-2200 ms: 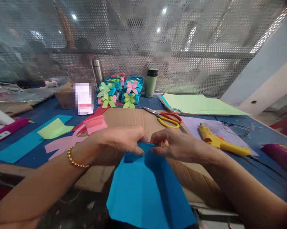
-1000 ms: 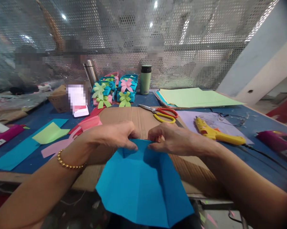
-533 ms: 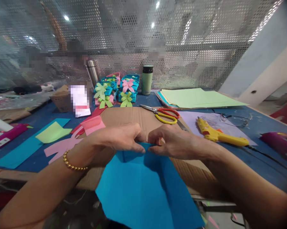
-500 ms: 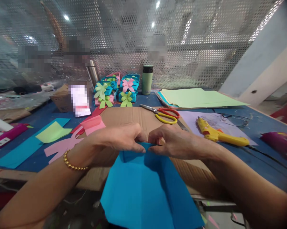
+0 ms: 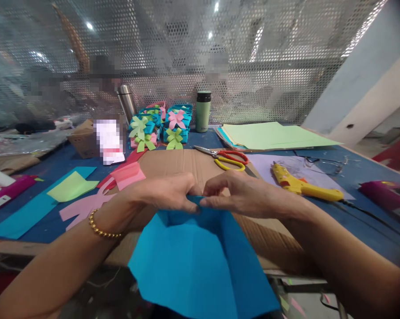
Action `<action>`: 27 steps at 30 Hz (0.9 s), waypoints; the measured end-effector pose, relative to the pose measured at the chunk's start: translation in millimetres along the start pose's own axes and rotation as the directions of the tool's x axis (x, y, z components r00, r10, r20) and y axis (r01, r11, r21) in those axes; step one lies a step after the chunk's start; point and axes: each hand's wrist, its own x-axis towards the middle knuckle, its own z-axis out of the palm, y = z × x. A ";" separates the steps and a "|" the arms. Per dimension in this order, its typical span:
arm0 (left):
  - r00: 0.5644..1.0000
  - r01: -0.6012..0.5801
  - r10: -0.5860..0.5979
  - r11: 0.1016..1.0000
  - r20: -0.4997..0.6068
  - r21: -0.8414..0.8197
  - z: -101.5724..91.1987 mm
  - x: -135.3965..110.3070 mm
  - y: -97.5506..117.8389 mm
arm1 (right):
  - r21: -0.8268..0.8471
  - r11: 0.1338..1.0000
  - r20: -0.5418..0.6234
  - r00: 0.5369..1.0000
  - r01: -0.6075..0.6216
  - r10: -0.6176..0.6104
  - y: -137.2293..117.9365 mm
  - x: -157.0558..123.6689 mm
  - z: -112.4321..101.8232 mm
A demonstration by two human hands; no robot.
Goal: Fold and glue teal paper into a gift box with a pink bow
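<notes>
A sheet of blue paper (image 5: 193,266), creased and with its sides bent up, hangs toward me over the table's front edge. My left hand (image 5: 173,192) pinches its far edge between thumb and fingers. Close beside it, my right hand (image 5: 231,195) grips the same edge, thumb on the near side. The two thumbs nearly meet. Beneath both hands lies a brown cardboard sheet (image 5: 170,161). Scissors (image 5: 225,158) with a red and a yellow handle rest on it, just beyond my right hand.
To the right are a yellow glue gun (image 5: 303,185) and light green paper sheets (image 5: 273,135). Small paper baskets with flowers (image 5: 175,126) stand at the back beside a green bottle (image 5: 203,111). Pink cutouts (image 5: 83,207) and a blue strip (image 5: 27,212) lie left.
The sides of the blue paper flare wider, and its left corner has swung out to the left. Both hands keep hold of the far edge, with the right thumb a little further left.
</notes>
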 end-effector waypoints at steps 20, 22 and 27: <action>0.762 0.098 -0.283 0.940 -0.583 -0.327 -5.2 7.3 -20.3 | 0.338 0.941 -0.475 0.868 0.028 0.145 61.2 16.2 -6.2; 0.778 0.067 -0.243 0.949 -0.579 -0.308 -6.8 5.8 -18.5 | 0.383 0.923 -0.397 0.909 0.038 0.127 57.9 14.2 -6.1; 0.893 0.042 -0.140 0.972 -0.427 -0.231 -5.2 5.8 -16.3 | 0.491 0.868 -0.232 0.971 0.068 0.055 46.3 13.0 -2.5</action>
